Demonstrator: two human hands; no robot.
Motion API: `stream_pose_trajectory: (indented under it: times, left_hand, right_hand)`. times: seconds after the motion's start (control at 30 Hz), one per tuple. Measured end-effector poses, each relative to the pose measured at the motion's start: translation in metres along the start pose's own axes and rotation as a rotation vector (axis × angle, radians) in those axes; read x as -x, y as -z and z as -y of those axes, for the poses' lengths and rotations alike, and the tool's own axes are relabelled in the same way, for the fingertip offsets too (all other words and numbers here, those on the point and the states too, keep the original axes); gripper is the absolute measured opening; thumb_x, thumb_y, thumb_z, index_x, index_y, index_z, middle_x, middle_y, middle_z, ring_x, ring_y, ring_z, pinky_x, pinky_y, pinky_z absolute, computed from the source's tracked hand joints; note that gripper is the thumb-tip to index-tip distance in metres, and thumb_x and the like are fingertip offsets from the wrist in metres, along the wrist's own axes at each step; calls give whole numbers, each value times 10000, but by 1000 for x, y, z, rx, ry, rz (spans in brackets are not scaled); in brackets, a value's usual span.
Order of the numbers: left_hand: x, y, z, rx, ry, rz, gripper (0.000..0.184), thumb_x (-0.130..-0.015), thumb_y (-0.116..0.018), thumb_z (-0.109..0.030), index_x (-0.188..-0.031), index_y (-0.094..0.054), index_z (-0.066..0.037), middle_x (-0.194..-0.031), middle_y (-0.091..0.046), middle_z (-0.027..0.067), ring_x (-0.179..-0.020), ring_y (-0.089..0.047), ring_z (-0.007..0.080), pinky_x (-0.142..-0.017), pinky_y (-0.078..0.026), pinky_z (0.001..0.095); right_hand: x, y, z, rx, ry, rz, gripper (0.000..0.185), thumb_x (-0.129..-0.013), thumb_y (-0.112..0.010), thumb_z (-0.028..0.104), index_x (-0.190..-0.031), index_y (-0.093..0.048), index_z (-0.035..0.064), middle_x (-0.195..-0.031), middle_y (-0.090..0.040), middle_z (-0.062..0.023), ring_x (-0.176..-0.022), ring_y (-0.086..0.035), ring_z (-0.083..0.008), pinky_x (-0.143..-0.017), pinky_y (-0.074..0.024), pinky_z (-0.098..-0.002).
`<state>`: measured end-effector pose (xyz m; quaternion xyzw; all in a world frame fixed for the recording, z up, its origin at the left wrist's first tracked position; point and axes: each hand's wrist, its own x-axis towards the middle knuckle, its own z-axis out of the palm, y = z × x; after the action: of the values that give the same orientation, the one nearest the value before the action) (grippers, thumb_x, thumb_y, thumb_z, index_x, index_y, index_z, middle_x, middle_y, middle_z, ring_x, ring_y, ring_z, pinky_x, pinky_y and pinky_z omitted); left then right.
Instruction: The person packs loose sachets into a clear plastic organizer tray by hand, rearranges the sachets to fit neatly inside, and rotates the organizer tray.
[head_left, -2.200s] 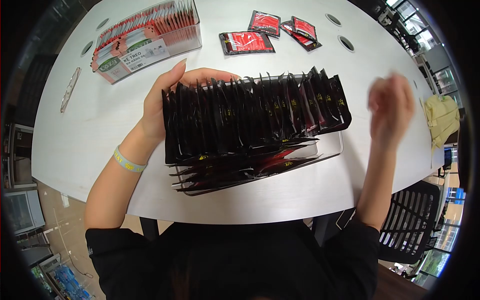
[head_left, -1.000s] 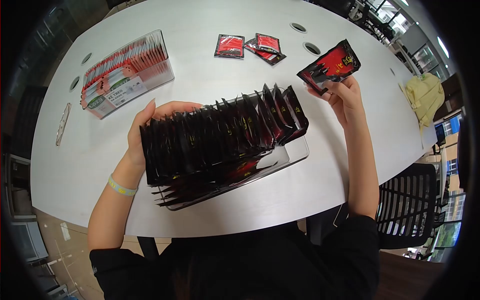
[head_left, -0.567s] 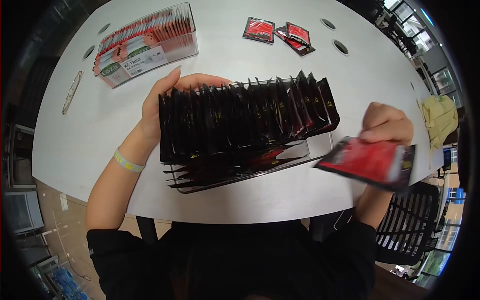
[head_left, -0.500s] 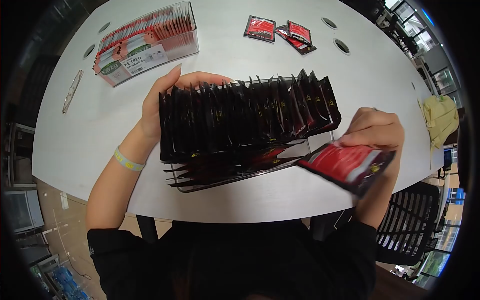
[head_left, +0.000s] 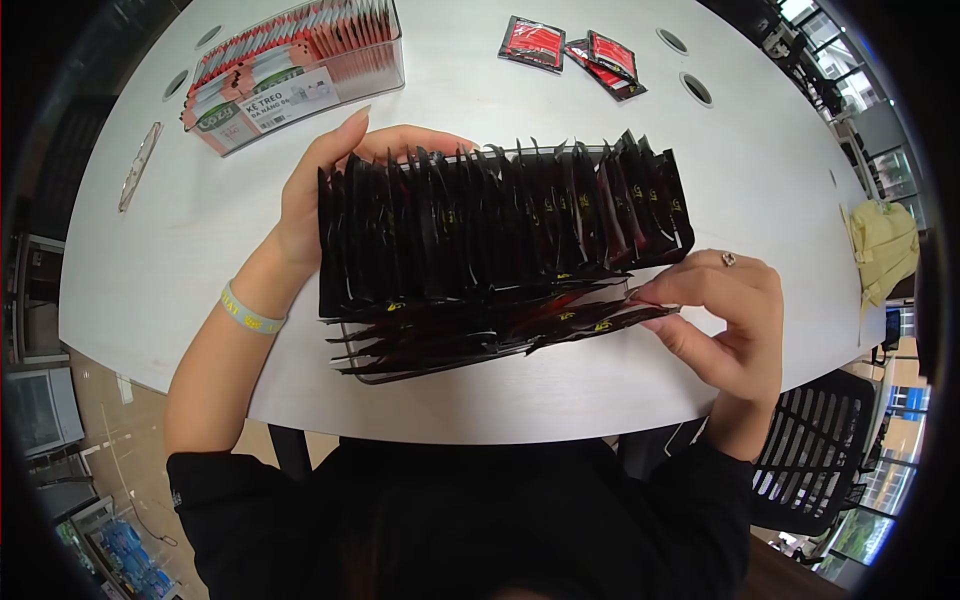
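A clear plastic bin (head_left: pixel 400 378) in front of me is packed with black sachets (head_left: pixel 470 225) standing on edge in a long row. Along its near side more sachets (head_left: pixel 430 335) lie crosswise. My left hand (head_left: pixel 325 180) wraps the bin's far left corner, its fingers behind the row and partly hidden. At the near right, my right hand (head_left: pixel 725 315) pinches the end of a black sachet (head_left: pixel 605 322) between thumb and fingers. That sachet is held edge-on, its other end among the crosswise ones.
Another clear bin (head_left: pixel 310 105) of red and white sachets stands at the back left. Three red and black sachets (head_left: pixel 533 45) lie at the back right. A thin clear strip (head_left: pixel 141 167) is at left, and yellow cloth (head_left: pixel 885 245) hangs beyond the right edge.
My right hand has brought the sachet leftward to the bin's near side and turned it from red face up to edge-on. My left hand stays on the bin.
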<state>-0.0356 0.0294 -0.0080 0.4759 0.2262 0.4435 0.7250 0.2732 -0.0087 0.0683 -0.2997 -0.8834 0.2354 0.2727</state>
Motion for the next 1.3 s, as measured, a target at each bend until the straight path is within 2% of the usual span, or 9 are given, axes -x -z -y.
stream_pose_trajectory:
  times: [0.2, 0.27, 0.47, 0.7, 0.8, 0.93, 1.03, 1.2, 1.3]
  left_hand:
    - [0, -2, 0, 9, -17, -18, 728, -957, -170, -481, -1238, -526, 89, -1128, -639, 186, -1039, -632, 197, -922, -503, 312]
    - [1, 0, 2, 4, -18, -18, 729, -956, -174, -484, -1234, -527, 89, -1133, -636, 184, -1042, -629, 198, -928, -498, 314]
    - [2, -2, 2, 81, 9, -4, 731, -950, -188, -495, -1222, -529, 91, -1142, -632, 172, -1049, -619, 202, -953, -479, 322]
    - [1, -1, 1, 48, 6, -1, 734, -949, -188, -500, -1224, -529, 89, -1153, -625, 174, -1065, -613, 208, -968, -471, 332]
    - [1, 0, 0, 52, 19, 6, 734, -950, -185, -500, -1225, -530, 86, -1157, -623, 178, -1071, -612, 209, -966, -473, 331]
    - [1, 1, 1, 30, 15, 5, 735, -949, -186, -503, -1225, -532, 84, -1163, -621, 180, -1072, -612, 208, -959, -478, 329]
    - [1, 0, 2, 19, 8, -14, 737, -948, -189, -507, -1223, -533, 84, -1161, -620, 180, -1071, -612, 207, -958, -479, 329]
    - [2, -3, 2, 43, 6, -16, 740, -947, -185, -503, -1217, -536, 89, -1151, -624, 174, -1061, -613, 202, -952, -481, 328]
    - [2, -4, 3, 43, 4, -33, 737, -945, -187, -497, -1217, -533, 94, -1128, -635, 171, -1039, -620, 200, -939, -487, 326]
  right_hand:
    - [1, -12, 8, 111, -51, 79, 83, -758, -666, 26, -783, -591, 5, -556, -554, -97, -519, -573, -282, -580, -483, -334]
    - [3, -11, 7, 115, -96, 151, 83, -734, -631, 2, -804, -596, -26, -708, -644, -137, -611, -600, -299, -612, -470, -346]
    - [-5, -12, 11, 112, -110, 270, 54, -738, -614, 3, -770, -589, -33, -707, -629, -144, -609, -594, -327, -636, -481, -364]
    - [-1, -7, 8, -116, -80, 74, 149, -755, -721, 101, -822, -651, -13, -803, -694, -140, -668, -677, -264, -595, -497, -288]
    - [-1, -5, 10, -49, -123, 171, 166, -755, -729, 120, -823, -654, -12, -787, -696, -146, -672, -687, -251, -626, -512, -280]
    - [1, -5, 2, -73, -57, 179, 134, -785, -695, 78, -886, -651, 2, -730, -674, -114, -582, -644, -233, -540, -491, -270]
    - [6, -6, -3, -223, -29, -28, 94, -774, -661, 21, -862, -636, 2, -720, -664, -117, -557, -628, -244, -515, -469, -281]
    - [3, -15, 4, -193, -94, 58, 85, -782, -677, 38, -834, -617, 6, -686, -646, -110, -506, -595, -232, -474, -441, -281]
    - [2, -12, 5, -137, -154, 170, 152, -744, -697, 96, -782, -619, -28, -748, -678, -131, -606, -673, -246, -564, -504, -268]
